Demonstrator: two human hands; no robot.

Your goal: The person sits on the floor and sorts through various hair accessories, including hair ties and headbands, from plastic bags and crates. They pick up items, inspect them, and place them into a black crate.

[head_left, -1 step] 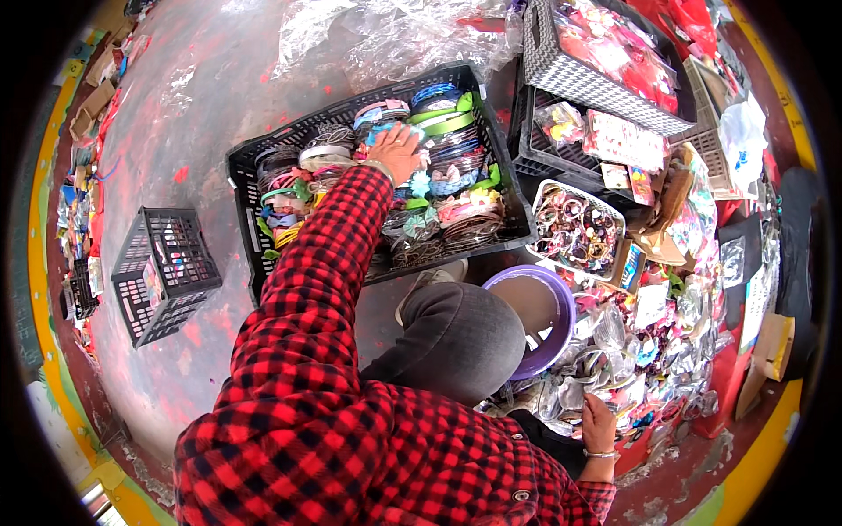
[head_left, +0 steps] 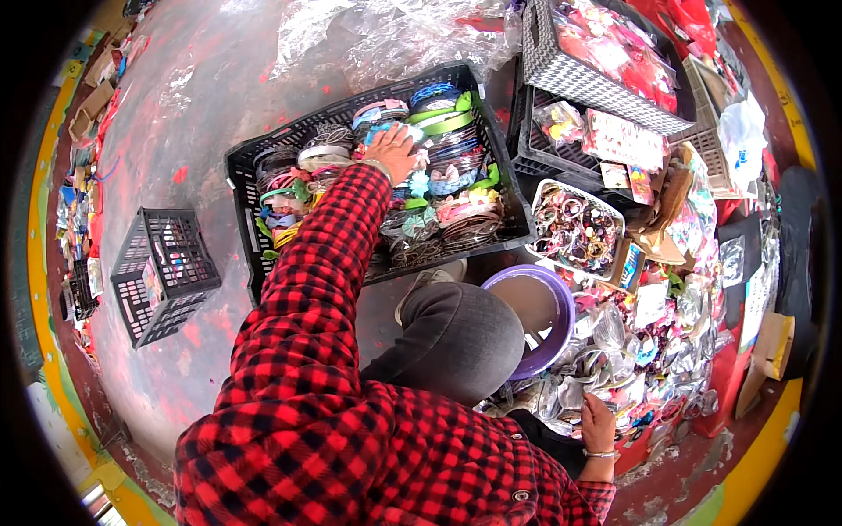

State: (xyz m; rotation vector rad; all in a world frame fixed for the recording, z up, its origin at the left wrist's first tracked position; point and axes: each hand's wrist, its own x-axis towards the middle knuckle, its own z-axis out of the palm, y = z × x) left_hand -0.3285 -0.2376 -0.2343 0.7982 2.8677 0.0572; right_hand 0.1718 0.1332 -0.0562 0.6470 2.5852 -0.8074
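My left hand point(head_left: 392, 151) lies with its fingers spread on bundled headbands in the upper middle of a black plastic crate point(head_left: 519, 230). Nothing is gripped in it. Around it sit bundles in several colours: a lime green headband bundle point(head_left: 445, 124), a white one point(head_left: 324, 152), and a pink bundle with bows point(head_left: 470, 207). My forearm covers part of the crate's lower left. At the lower right my right hand point(head_left: 598, 427) hangs beside a heap of plastic-wrapped accessories point(head_left: 614, 351). Its fingers are mostly hidden, so I cannot tell whether they hold anything.
A purple-rimmed bucket point(head_left: 568, 307) stands right of my knee. Beyond it is a white basket of hair ties point(head_left: 574, 230). Stacked crates, topped by a grey woven basket point(head_left: 596, 92), rise at the far right. A small black crate point(head_left: 175, 263) sits on the floor at left.
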